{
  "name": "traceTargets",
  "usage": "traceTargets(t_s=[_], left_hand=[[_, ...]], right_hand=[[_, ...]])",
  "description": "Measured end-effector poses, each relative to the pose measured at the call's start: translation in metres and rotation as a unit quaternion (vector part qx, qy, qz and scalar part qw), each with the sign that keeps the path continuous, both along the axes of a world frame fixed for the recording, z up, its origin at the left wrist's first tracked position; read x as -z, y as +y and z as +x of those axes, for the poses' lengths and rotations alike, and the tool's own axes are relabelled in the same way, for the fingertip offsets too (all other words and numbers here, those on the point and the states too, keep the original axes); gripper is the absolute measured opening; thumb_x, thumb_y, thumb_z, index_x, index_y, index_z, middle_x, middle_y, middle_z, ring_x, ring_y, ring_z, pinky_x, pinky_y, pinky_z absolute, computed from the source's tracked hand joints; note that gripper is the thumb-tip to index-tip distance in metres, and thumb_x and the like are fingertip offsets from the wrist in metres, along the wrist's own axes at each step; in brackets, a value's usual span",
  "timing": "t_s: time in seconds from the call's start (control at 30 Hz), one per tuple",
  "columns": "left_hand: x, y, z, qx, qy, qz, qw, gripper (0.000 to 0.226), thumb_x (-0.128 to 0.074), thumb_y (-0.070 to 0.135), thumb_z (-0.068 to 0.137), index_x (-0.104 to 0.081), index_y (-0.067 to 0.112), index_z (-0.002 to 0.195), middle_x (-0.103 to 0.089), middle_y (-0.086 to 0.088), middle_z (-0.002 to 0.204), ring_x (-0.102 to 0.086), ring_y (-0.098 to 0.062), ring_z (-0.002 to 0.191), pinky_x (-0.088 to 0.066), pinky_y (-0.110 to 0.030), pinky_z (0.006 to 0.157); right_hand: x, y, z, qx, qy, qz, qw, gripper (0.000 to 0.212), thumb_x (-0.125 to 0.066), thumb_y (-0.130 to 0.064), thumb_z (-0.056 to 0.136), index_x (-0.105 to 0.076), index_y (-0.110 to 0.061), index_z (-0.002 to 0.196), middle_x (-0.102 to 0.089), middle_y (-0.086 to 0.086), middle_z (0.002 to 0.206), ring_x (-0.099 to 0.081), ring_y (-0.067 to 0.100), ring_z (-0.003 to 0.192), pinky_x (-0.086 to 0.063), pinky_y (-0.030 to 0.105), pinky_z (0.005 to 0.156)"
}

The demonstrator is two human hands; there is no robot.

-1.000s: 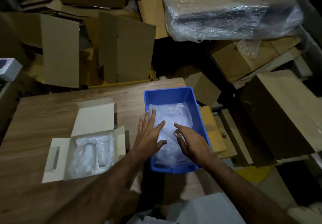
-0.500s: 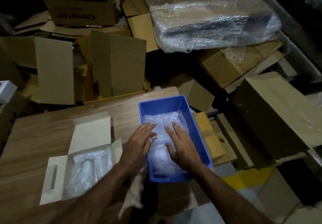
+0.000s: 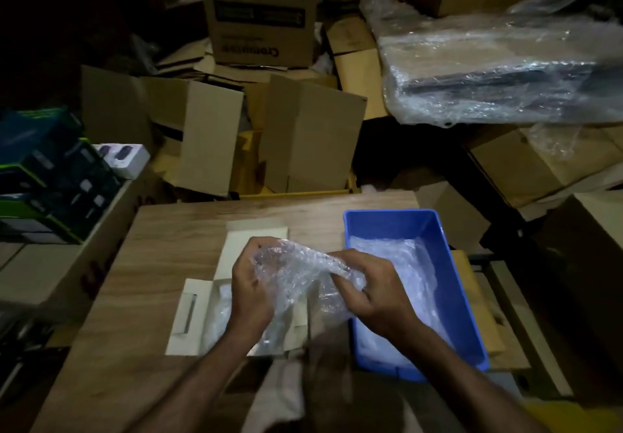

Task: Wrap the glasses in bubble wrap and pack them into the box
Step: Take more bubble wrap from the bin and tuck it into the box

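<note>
Step in hand: wrapping. Both hands hold a sheet of bubble wrap (image 3: 296, 277) in the air above the desk (image 3: 175, 264), over the gap between the white box (image 3: 199, 318) and the blue bin (image 3: 435, 230). Left hand (image 3: 251, 292) grips the sheet's left side, fingers curled into it. Right hand (image 3: 367, 292) pinches the right side. A rounded clear shape shows through the wrap near the top, probably a glass, but can't confirm. The white box sits open at the desk's near edge, flaps out, with wrapped bundles already inside; count unclear. The blue bin at the desk's right edge holds more bubble wrap (image 3: 404, 264).

Next, as I read it: close the wrap fully around the piece, then lower it into free space in the white box. Loose wrap could let the contents slip out.
</note>
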State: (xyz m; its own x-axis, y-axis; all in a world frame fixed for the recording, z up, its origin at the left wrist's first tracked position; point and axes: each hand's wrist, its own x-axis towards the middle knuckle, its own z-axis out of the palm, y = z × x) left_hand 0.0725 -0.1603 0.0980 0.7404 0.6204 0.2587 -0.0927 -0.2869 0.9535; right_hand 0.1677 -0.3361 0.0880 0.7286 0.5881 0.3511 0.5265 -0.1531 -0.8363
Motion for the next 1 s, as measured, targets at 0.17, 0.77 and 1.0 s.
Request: traceTargets(t_s=[0.17, 0.77, 1.0], left_hand=[[0.0, 0.043, -0.022, -0.066, 0.06, -0.11, 0.99, 0.022, -0.061, 0.001, 0.097, -0.066, 0.022, 0.095, -0.07, 0.016, 0.069, -0.063, -0.002, 0.062, -0.049, -0.02, 0.056], [0.039, 0.143, -0.082, -0.082, 0.157, -0.271, 0.946, 0.037, -0.066, 0.031, 0.098, -0.062, 0.0, 0.116, -0.074, -0.021, 0.098, -0.069, -0.03, 0.082, -0.057, -0.045, 0.075], [0.042, 0.168, -0.1, 0.019, 0.187, -0.268, 0.945, 0.045, -0.067, 0.011, 0.095, -0.035, 0.022, 0.124, -0.066, -0.011, 0.111, -0.065, -0.022, 0.094, -0.054, -0.025, 0.072]], right_hand=[[-0.015, 0.06, -0.017, 0.01, 0.41, 0.087, 0.908, 0.023, -0.08, -0.026, 0.085, -0.073, -0.008, 0.097, -0.076, 0.011, 0.093, -0.07, 0.026, 0.083, -0.06, 0.035, 0.068], [0.032, 0.131, -0.065, 0.14, 0.512, 0.026, 0.847, 0.075, -0.077, -0.005, 0.087, -0.032, -0.032, 0.141, -0.067, 0.013, 0.109, -0.075, 0.02, 0.083, -0.062, 0.031, 0.071], [0.032, 0.124, -0.063, 0.066, 0.372, -0.024, 0.926, 0.056, -0.055, 0.013, 0.092, -0.065, -0.028, 0.128, -0.07, -0.003, 0.101, -0.058, 0.026, 0.077, -0.055, 0.057, 0.077]])
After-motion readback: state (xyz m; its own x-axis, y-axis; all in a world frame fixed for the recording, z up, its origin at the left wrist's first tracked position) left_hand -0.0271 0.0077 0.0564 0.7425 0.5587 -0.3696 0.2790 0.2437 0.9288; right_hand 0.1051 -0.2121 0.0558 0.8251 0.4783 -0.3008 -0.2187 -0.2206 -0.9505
